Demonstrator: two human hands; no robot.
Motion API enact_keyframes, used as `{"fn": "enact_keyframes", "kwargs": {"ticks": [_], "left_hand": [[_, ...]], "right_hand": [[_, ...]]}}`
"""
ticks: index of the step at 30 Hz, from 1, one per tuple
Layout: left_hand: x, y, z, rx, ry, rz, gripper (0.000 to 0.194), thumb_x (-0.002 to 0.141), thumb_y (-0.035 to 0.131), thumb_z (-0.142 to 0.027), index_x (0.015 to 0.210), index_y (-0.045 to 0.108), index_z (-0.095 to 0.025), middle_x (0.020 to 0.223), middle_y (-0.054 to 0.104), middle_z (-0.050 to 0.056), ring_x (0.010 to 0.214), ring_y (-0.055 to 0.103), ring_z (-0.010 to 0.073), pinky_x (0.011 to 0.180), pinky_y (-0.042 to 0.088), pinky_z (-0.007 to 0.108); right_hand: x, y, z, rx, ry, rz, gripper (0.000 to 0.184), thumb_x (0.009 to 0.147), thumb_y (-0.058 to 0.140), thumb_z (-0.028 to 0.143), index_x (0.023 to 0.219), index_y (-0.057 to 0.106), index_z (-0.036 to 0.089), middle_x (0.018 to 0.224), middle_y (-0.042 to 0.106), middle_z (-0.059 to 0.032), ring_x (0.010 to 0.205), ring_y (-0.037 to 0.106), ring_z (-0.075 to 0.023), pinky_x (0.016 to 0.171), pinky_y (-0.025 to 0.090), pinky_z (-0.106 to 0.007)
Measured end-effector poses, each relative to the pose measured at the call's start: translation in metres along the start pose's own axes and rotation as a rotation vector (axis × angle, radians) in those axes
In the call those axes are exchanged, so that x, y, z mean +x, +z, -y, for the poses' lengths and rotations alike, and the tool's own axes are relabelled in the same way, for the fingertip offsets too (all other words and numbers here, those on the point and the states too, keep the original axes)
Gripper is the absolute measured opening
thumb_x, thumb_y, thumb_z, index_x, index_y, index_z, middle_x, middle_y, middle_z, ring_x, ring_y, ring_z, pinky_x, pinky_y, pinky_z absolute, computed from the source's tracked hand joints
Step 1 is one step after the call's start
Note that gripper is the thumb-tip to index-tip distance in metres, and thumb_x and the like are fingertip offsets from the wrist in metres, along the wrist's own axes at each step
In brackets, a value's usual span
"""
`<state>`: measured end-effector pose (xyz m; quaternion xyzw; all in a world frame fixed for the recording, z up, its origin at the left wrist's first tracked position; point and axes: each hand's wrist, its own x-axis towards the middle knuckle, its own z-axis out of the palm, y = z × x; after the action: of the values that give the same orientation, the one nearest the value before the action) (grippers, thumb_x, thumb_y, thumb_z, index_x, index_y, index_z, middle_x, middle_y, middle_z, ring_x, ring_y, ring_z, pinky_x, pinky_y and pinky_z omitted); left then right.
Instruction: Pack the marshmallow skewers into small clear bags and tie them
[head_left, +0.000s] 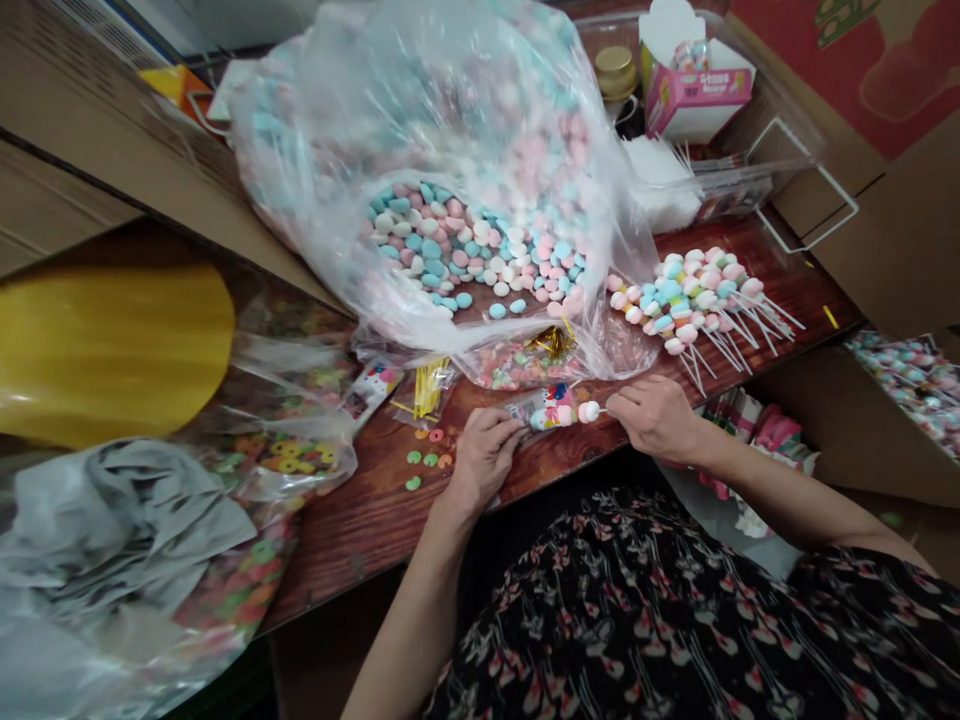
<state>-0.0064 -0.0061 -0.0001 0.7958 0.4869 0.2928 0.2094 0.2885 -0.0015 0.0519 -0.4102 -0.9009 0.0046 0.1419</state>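
Observation:
Near the table's front edge, my right hand [646, 415] pinches the white stick of a candy skewer [576, 412] strung with pale round candies. A small clear printed wrapper bag [536, 408] surrounds part of the skewer, and my left hand [486, 452] grips its far end with fingers closed. How far the skewer reaches into the wrapper is hard to make out. Just left of my left hand lie several loose candy rings [430, 459]. To the right, a pile of candy skewers [701, 295] rests with its sticks pointing toward me.
A big clear bag of pink, white and blue candies [465, 250] gapes open behind my hands. Yellow twist ties [429, 388] lie at its front. At left are bags of candy rings [289, 455] and a grey cloth [120, 530]. A clear bin [787, 150] stands back right.

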Motion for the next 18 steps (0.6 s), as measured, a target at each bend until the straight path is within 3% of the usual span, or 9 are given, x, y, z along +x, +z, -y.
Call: {"fn": "enact_keyframes", "kwargs": {"ticks": [7,10,12,18], "left_hand": [[-0.001,-0.001,-0.003,-0.016,-0.012,0.012,0.011,0.087,0.062,-0.028,0.095,0.069,-0.023,0.085,0.065,0.005,0.083,0.057,0.0194,0.076,0.048,0.034],[0.002,-0.001,-0.01,0.057,0.0,0.026,0.042,0.079,0.07,-0.029,0.12,0.061,-0.021,0.103,0.063,0.008,0.094,0.055,0.024,0.083,0.048,0.039],[0.006,-0.001,-0.014,0.15,0.043,0.06,0.051,0.076,0.068,-0.022,0.126,0.058,-0.021,0.113,0.06,0.011,0.102,0.052,0.0277,0.088,0.045,0.043],[0.023,-0.007,-0.024,0.231,0.155,0.079,0.04,0.078,0.059,-0.016,0.118,0.062,-0.02,0.115,0.059,0.013,0.108,0.048,0.0312,0.093,0.04,0.049]], "right_hand": [[0.006,-0.009,-0.002,-0.028,-0.166,-0.146,0.021,0.09,0.046,0.015,0.081,0.065,0.02,0.07,0.062,-0.0011,0.069,0.043,-0.0155,0.066,0.026,-0.033],[0.007,-0.009,-0.002,-0.03,-0.205,-0.194,0.022,0.09,0.045,0.015,0.084,0.065,0.02,0.07,0.063,-0.0007,0.069,0.043,-0.0156,0.066,0.027,-0.034],[0.007,-0.007,0.0,-0.011,-0.21,-0.203,0.022,0.09,0.045,0.015,0.085,0.065,0.021,0.07,0.063,-0.0011,0.069,0.044,-0.0158,0.066,0.027,-0.034],[0.007,-0.009,0.003,-0.042,-0.182,-0.237,0.02,0.091,0.047,0.019,0.088,0.067,0.022,0.072,0.064,-0.0019,0.068,0.043,-0.0157,0.065,0.027,-0.035]]}}
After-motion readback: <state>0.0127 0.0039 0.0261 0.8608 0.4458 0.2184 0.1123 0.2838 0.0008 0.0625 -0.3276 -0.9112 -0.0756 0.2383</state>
